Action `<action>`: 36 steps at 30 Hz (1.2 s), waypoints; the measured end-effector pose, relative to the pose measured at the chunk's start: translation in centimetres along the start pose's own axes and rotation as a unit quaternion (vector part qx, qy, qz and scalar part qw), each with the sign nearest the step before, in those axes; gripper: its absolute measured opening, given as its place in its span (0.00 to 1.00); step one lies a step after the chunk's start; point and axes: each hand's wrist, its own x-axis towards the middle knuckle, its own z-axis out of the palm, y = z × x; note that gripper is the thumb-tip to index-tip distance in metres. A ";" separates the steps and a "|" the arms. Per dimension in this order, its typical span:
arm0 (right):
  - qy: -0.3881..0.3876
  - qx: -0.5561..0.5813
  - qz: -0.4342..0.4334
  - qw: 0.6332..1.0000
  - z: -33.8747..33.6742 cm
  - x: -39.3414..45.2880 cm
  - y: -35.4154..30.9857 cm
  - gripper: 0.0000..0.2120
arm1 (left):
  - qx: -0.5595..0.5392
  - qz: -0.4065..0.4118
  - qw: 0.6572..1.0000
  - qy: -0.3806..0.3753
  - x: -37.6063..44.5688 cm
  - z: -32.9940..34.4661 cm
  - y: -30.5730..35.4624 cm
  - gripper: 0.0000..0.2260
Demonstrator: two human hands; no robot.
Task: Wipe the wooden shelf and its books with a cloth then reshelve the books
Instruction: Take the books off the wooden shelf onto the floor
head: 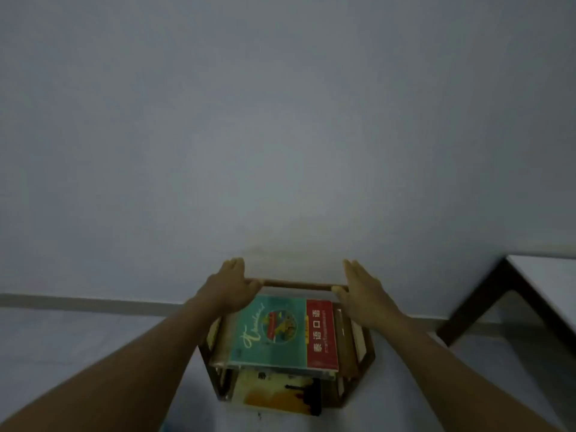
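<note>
A small wooden shelf (367, 353) stands on the pale floor (78, 353) against the wall (280, 120). Both hands reach to the far top rail (299, 284): the left hand (232, 283) lies at its left end with fingers straight and the thumb over the rail, and the right hand (361, 285) at its right end, fingers likewise straight. Neither grip is closed on anything; the hands only touch or press the rail.

A teal and red book (280, 332) lies flat on the top tier, and a yellow book (280, 392) lies on the tier below, sticking out toward the near side. A desk (548, 291) shows at the far right.

No cloth is in view, and the books sit in the shelf. Whether that means wiping has not begun or reshelving is finished cannot be told. The hands framing the shelf suggest either steadying it or getting ready to shift it.
</note>
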 end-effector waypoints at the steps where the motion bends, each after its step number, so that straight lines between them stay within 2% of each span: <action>1: -0.004 -0.005 0.006 1.000 2.0 0.3 0.6 0.32 | 0.004 -0.001 1.000 -0.003 0.5 2.1 -0.7 0.35; 4: -0.018 -0.019 0.019 0.999 8.3 2.7 3.1 0.33 | 0.017 -0.021 0.999 -0.025 3.0 8.3 -3.2 0.37; 7: -0.014 -0.011 0.012 1.000 14.6 4.8 5.3 0.32 | -0.002 -0.017 1.000 -0.004 6.3 14.2 -6.3 0.37; 12: -0.001 -0.029 0.002 1.000 20.9 6.8 6.8 0.33 | -0.014 -0.021 0.999 0.031 8.1 19.3 -9.1 0.28; 15: 0.008 -0.035 0.037 0.999 22.9 6.8 6.8 0.32 | -0.053 -0.059 0.997 0.004 8.7 21.2 -10.1 0.32; 17: 0.036 0.028 0.078 0.996 23.5 6.8 6.6 0.33 | -0.063 -0.068 0.995 0.027 8.9 21.7 -10.2 0.30; 19: 0.081 0.080 0.110 0.987 23.8 6.9 6.4 0.33 | -0.087 -0.083 0.991 0.062 9.4 21.8 -10.2 0.23; 21: 0.110 0.148 0.149 0.972 23.8 7.6 6.5 0.29 | -0.155 -0.107 0.980 0.060 10.0 21.6 -10.3 0.20; 23: 0.115 0.256 0.199 0.939 23.4 8.2 6.3 0.24 | -0.236 -0.150 0.959 0.048 10.0 21.0 -9.9 0.20; 26: 0.102 0.401 0.237 0.879 23.0 8.3 6.4 0.12 | -0.314 -0.171 0.933 0.032 9.5 21.0 -9.7 0.07; 28: 0.081 0.430 0.234 0.868 22.6 7.6 6.5 0.08 | -0.357 -0.166 0.918 0.035 8.9 20.9 -9.9 0.08; 31: 0.117 0.419 0.206 0.876 22.5 6.2 6.8 0.08 | -0.394 -0.150 0.905 0.050 7.8 20.5 -10.2 0.09; 34: 0.143 0.415 0.179 0.880 22.5 4.3 6.9 0.11 | -0.385 -0.122 0.912 0.064 6.0 20.1 -10.6 0.22; 36: 0.152 0.401 0.170 0.888 22.4 2.8 6.9 0.12 | -0.380 -0.097 0.918 0.057 4.2 19.9 -10.9 0.25</action>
